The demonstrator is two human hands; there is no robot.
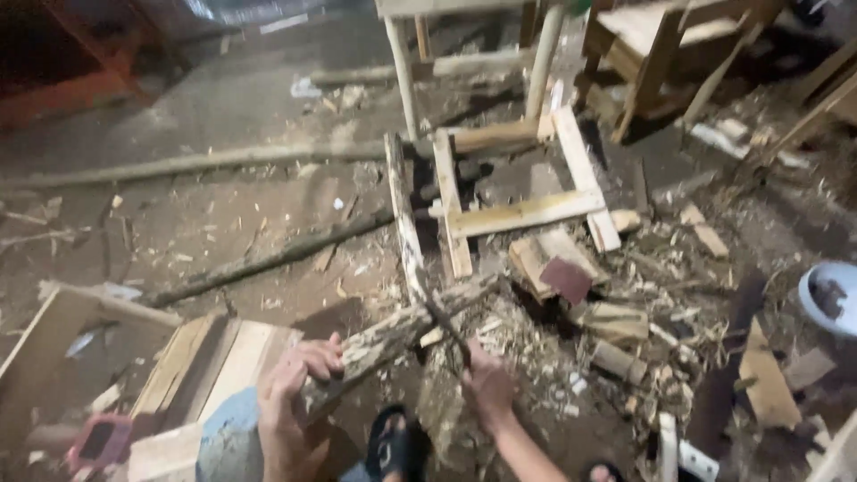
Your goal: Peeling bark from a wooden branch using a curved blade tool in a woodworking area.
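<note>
Dirty grey workshop floor [241, 116] all around, covered in chips and dust. At twelve o'clock, pale wooden stool legs [402, 71], and just below them a flat pale wooden frame of nailed slats [522, 212] lying on the floor. At eleven o'clock, a long thin grey pole [178, 164] stretched across. At seven o'clock, a low light-brown plank box [214, 366]. In the middle, a rough, bark-covered grey log [402, 332], tilted, high end toward one o'clock, low end toward seven. Left hand [286, 393] at six o'clock, fingers curled tight around the low end of the log. Right hand [486, 386] at five o'clock, closed around a thin dark tool [449, 328] with its tip touching the log. At three o'clock, a round pale-blue plastic tub [830, 295]. At six, a black sandal [393, 442].
</note>
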